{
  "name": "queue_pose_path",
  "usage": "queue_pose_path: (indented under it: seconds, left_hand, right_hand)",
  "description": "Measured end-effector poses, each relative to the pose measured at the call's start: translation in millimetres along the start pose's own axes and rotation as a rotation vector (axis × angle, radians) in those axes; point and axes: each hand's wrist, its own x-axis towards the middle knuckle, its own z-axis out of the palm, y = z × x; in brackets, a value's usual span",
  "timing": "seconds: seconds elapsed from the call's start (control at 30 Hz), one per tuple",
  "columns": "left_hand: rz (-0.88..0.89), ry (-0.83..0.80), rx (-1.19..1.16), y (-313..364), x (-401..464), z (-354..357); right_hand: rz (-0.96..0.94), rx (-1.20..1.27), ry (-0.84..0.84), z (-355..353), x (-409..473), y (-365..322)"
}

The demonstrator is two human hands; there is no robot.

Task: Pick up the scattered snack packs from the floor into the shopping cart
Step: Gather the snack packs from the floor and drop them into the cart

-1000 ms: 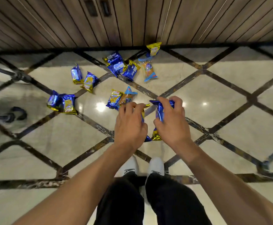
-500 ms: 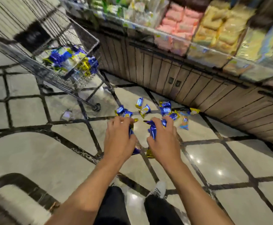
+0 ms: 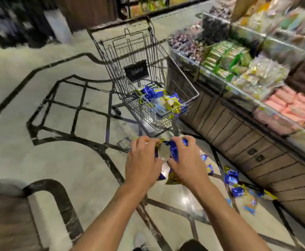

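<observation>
- Between shopping cart [image 3: 179,105] and store floor [image 3: 39,151]: left hand [image 3: 142,160] and right hand [image 3: 186,161] pressed close together, each grip clenched around a shared bundle of snack packs [image 3: 173,151], blue and gold wrappers poking out above the knuckles and below the palms.
- Held two-handed, thumbs inward, seemingly so that several slippery packs travel as one load and none drops.
- Raised in front of the cart's near end but not yet above its rim; a lift and forward reach judged necessary before letting go.
- Already in the basket: a heap of carted packs [image 3: 159,98], blue and gold with some paler wrappers, bunched toward the near corner.
- Left on the floor at lower right: scattered packs [image 3: 234,183], strung along the foot of the wood-panelled display base [image 3: 257,142], a few partly hidden behind the right wrist; exact count impossible to tell through motion blur.
- Parked just beside the display, near end toward the person, keeping the carry short.
- Above the panelling: bins of packaged sweets [image 3: 238,69] in green, purple and pink, outside the job.
- Task judged roughly midway: one handful about to go in, at least one more trip needed for the remainder.
- Risk worth noting: a pack sliding out from the bottom of the bundle during the lift.
</observation>
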Motion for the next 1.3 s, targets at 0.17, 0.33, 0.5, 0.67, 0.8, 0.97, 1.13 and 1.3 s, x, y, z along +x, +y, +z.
queue_pose_path:
  seconds: [0.17, 0.33, 0.5, 0.67, 0.8, 0.97, 1.13, 1.3]
  left_hand:
    - [-0.050, 0.039, -0.002, -44.8, 47.6, -26.0]
    - [-0.107, 0.046, 0.012, -87.2, 117.7, -37.7]
    - [-0.162, 0.063, 0.061, -124.4, 207.5, -54.1]
    - [-0.166, 0.086, 0.069, -151.9, 295.4, -80.4]
    - [-0.151, 0.101, 0.067, -175.7, 361.0, -97.0]
    - [-0.093, 0.047, 0.015, -215.4, 447.5, -94.9]
    - [0.048, -0.046, -0.041, -241.2, 530.6, -90.4]
    - [0.189, -0.127, -0.060, -243.2, 600.0, -88.6]
  right_hand:
    - [-0.077, 0.002, -0.004, 16.2, 60.0, -50.4]
    - [-0.124, 0.083, 0.024, 41.2, 138.4, -88.0]
    - [-0.175, 0.139, -0.021, 64.1, 233.1, -124.3]
    - [-0.209, 0.132, -0.046, 64.8, 324.1, -162.6]
    - [-0.198, 0.148, -0.045, 68.0, 388.1, -188.3]
    - [-0.083, 0.136, -0.030, 87.4, 462.6, -204.9]
    - [0.068, 0.131, 0.026, 107.0, 520.6, -225.0]
    - [0.224, 0.134, 0.122, 100.3, 566.5, -230.7]
